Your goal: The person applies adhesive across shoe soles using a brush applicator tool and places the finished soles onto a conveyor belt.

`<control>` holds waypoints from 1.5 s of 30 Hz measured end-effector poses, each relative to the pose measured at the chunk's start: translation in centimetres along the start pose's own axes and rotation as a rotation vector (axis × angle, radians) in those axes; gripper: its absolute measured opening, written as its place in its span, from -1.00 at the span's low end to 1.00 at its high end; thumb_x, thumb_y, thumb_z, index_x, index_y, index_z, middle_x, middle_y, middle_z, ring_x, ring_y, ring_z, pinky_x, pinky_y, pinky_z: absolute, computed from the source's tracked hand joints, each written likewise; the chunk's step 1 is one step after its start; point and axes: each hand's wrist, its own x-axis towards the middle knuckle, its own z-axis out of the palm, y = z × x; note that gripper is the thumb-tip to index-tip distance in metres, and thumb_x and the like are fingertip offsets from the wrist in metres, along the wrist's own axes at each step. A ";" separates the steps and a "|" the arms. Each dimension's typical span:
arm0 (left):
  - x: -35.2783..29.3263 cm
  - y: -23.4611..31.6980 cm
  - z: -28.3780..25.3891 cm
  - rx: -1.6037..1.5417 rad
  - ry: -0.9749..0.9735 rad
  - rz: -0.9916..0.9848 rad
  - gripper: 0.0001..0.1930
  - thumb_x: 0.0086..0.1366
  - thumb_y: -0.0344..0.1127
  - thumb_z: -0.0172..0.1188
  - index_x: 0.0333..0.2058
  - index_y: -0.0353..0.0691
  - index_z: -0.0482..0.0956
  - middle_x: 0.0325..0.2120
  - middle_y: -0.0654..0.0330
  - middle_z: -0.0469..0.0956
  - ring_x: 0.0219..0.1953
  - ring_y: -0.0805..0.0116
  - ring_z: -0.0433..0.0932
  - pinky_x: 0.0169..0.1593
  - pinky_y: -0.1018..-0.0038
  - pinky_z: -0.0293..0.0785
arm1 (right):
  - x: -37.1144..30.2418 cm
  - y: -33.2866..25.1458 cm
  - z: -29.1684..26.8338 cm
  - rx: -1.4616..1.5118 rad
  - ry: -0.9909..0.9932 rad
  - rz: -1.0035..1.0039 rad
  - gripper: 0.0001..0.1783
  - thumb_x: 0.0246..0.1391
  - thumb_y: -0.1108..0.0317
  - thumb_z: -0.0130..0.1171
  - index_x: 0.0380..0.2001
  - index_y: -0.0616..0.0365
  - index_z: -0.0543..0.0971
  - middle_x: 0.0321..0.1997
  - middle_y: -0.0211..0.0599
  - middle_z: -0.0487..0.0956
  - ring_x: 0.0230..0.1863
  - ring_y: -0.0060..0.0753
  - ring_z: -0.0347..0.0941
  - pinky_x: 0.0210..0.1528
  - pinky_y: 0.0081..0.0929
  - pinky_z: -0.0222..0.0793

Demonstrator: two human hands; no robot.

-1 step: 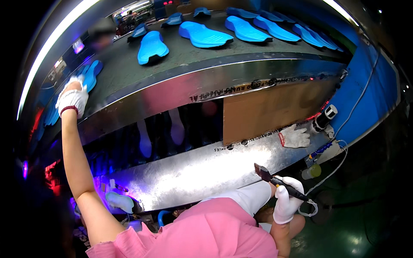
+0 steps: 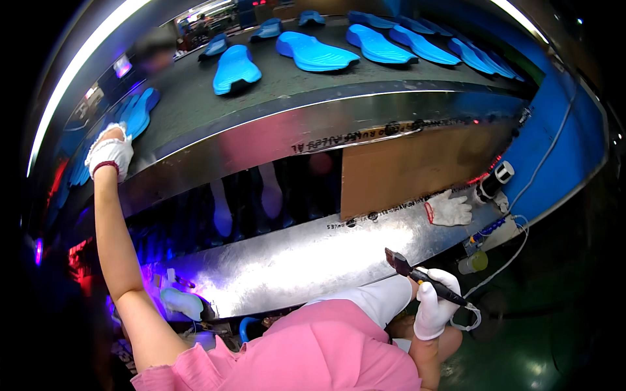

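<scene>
My left hand (image 2: 111,153), in a white knit glove with a dark red cuff, reaches to the far left. It is at the near side of a cluster of blue shoe soles (image 2: 139,112); its fingers are mostly hidden, so I cannot tell whether it grips one. Low on the right, my gloved right hand (image 2: 435,303) is closed round a black-handled brush-like tool (image 2: 404,266). The tool's flat brown tip points up and left, over the shiny metal shelf (image 2: 280,274). A thin white cord or tube runs from its rear end.
Several blue soles (image 2: 316,52) lie spread on the dark belt (image 2: 176,120) with a metal edge. Below stand a cardboard sheet (image 2: 417,166), a loose white glove (image 2: 450,210), a black-and-silver cylinder (image 2: 497,179) and a yellow-lidded jar (image 2: 475,262). Dark soles hang back in shadow.
The soles on the belt and the shelf things appear slightly further right, as the whole view has shifted a little. My hands stay nearly in place, the right still holding the tool.
</scene>
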 end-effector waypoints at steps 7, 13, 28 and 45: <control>-3.1 0.6 3.5 -1.229 0.435 -0.110 -0.61 0.13 -0.32 0.31 -0.06 -0.33 0.55 -0.05 -0.02 0.52 -0.19 0.19 0.63 -0.16 0.39 0.56 | 0.2 1.2 0.8 -0.090 -0.006 -0.030 -0.73 0.00 0.45 0.28 -0.24 0.33 0.50 -0.30 -0.21 0.58 -0.40 -0.57 0.43 -0.33 -0.65 0.37; -17.8 11.7 3.3 -1.147 1.140 0.524 -0.85 0.07 -0.45 0.33 -0.32 -0.17 0.65 -0.24 0.08 0.59 -0.26 0.11 0.60 -0.11 0.15 0.51 | 0.3 1.9 0.1 0.161 0.201 0.068 -0.61 0.23 0.18 0.13 -0.09 0.31 0.42 -0.36 -0.25 0.54 -0.64 -0.74 0.30 -0.57 -0.81 0.21; -34.4 33.0 18.0 -1.783 -0.240 1.066 -0.64 0.09 -0.27 0.28 -0.13 -0.21 0.52 0.09 -0.10 0.36 0.08 -0.04 0.42 0.12 0.22 0.39 | 2.4 11.5 -2.3 -0.245 0.217 0.281 -0.77 0.05 0.35 0.31 -0.25 0.25 0.59 -0.49 -0.49 0.51 -0.58 -0.69 0.35 -0.54 -0.68 0.26; -33.5 36.9 8.9 -2.164 -2.241 -0.622 -0.34 0.41 0.24 -0.33 0.12 -0.20 0.40 -0.03 -0.01 0.52 -0.02 0.01 0.51 0.13 0.06 0.42 | 4.9 6.7 1.7 -0.846 0.107 -0.222 -0.85 -0.04 0.40 0.31 -0.37 0.17 0.59 -0.44 -0.21 0.60 -0.46 -0.17 0.55 -0.34 -0.38 0.47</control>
